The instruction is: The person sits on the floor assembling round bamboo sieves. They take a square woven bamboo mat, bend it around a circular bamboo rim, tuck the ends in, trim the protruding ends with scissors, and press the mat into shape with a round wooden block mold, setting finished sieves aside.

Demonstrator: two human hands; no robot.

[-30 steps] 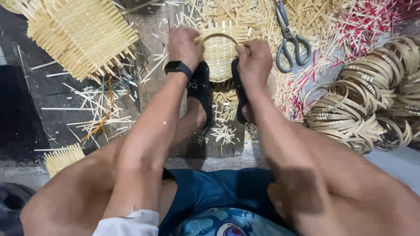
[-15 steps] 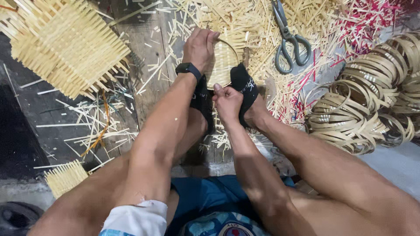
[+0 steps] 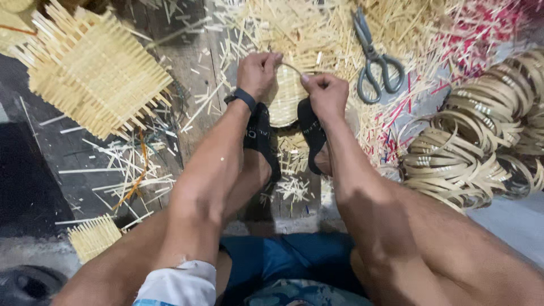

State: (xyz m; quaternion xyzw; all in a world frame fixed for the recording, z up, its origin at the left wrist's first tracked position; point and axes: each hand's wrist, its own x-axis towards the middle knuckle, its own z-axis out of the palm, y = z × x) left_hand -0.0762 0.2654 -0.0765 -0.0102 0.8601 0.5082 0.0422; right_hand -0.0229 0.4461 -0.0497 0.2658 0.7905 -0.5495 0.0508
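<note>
**Thin strip, tight pinch, feet as a clamp: a few ways this could slip**

Both hands are up at the top rim of the small woven basket, so I'll use that basket as the reference for everything. The left hand is clenched at the rim's upper left, fingers curled in tight, pinching one end of a thin bamboo strip. The right hand is closed too, thumb and fingers nipped on the other end at the rim's upper right. The strip arcs between them just over the top edge, so the work sits right at the fingertips, touching both hands.

Lower down, the basket is wedged between two feet in black sandals, one on each side of it.

What I'd worry about: that strip looks skinny, and bending it hard over the rim could snap or kink it. If either pinch slides, the loop probably springs loose. The feet are the only clamp, so a shift there could let the basket roll or tilt.

Further out, the scissors lie to the basket's right, close by among loose splints. The coiled bamboo hoops pile up further right, and a flat woven mat lies well off to the left.
</note>
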